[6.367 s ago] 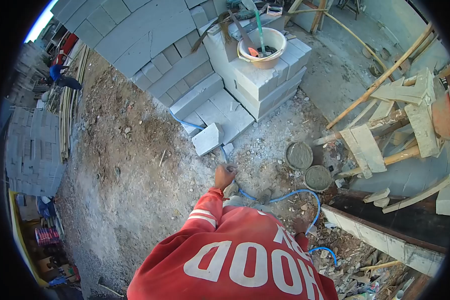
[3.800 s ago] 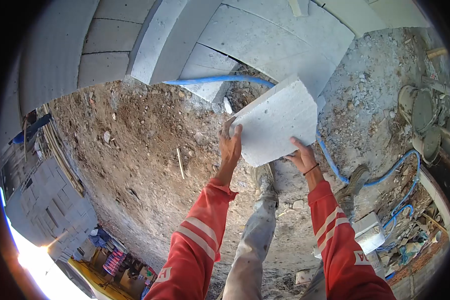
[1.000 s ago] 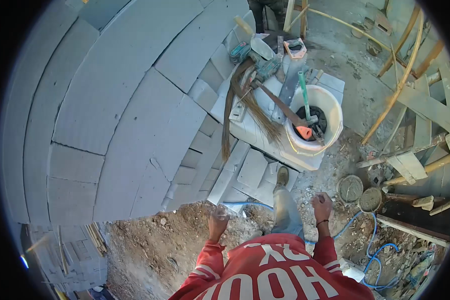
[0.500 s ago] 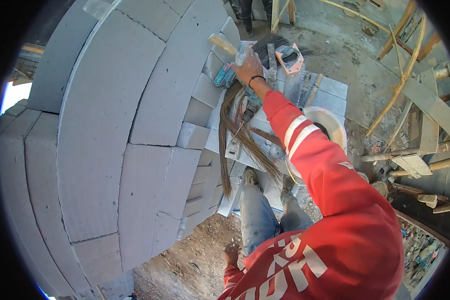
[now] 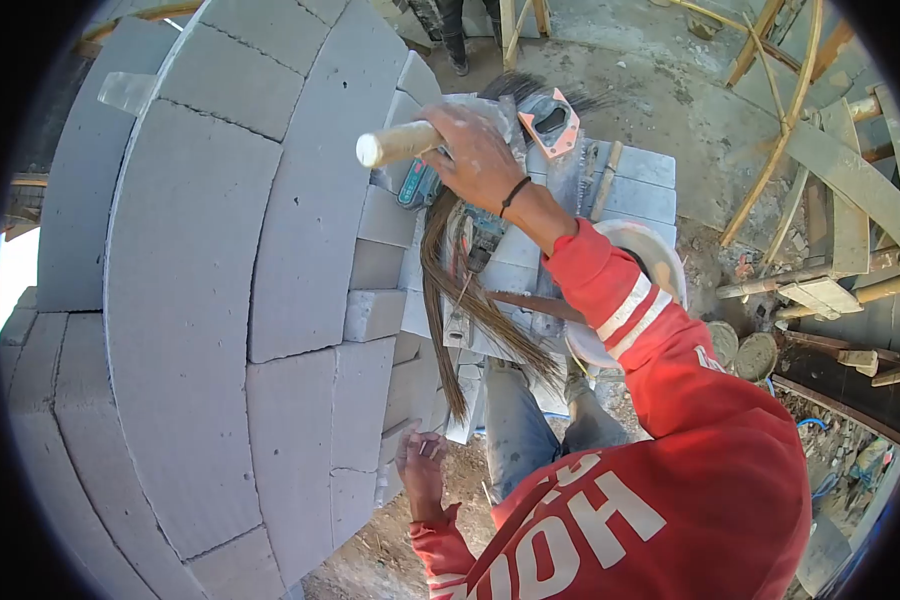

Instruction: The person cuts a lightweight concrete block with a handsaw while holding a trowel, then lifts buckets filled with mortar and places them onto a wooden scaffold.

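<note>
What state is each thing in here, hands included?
Right hand: closed around the wooden handle.
Wooden handle: gripped, one end sticking out past the hand.
Left hand: low, fingers curled; can't tell if it holds anything.
Bristle bundle: loose ends spread, draped over the block edge.
Bucket: upright, partly hidden by the red sleeve.
Block wall: standing, courses stacked.

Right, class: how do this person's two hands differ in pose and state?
The right hand grips a wooden handle; whether the left hand holds anything is unclear.
The right hand is stretched forward; the left hand is lower, near the block wall.
The right wrist wears a dark band; none shows on the left.
Both hands are bare.
</note>
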`<state>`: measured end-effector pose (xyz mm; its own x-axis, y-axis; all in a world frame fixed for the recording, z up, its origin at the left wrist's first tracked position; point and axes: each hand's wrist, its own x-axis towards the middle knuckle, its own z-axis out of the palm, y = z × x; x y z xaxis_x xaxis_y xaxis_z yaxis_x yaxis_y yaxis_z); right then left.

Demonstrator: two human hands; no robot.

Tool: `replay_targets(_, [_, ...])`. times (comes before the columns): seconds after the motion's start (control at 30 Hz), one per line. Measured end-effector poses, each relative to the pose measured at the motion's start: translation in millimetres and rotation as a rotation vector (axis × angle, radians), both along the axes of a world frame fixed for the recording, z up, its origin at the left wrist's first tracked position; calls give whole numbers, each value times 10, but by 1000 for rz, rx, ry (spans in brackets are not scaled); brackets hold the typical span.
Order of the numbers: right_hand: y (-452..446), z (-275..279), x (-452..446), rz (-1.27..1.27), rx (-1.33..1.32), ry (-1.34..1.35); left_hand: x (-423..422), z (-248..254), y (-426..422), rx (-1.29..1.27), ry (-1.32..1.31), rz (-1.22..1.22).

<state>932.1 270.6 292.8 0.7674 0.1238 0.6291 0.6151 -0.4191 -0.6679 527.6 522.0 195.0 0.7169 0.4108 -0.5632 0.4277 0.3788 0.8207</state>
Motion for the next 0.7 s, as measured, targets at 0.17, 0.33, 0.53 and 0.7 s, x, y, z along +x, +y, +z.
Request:
replay_targets(0.17, [-232, 132, -1126, 183, -473, -220, 1363, 1168, -588, -523, -244, -378])
replay_targets(0.33, [-295, -330, -1807, 330, -540, -157, 1634, 1041, -818, -385, -112, -807])
replay_targets(0.53, [-950, -81, -1749, 217, -105, 281, 1295, 687, -1013, -269, -41, -632])
replay_targets(0.7, [-1589, -719, -881, -247, 113, 554, 1015, 555, -903, -251, -48, -366])
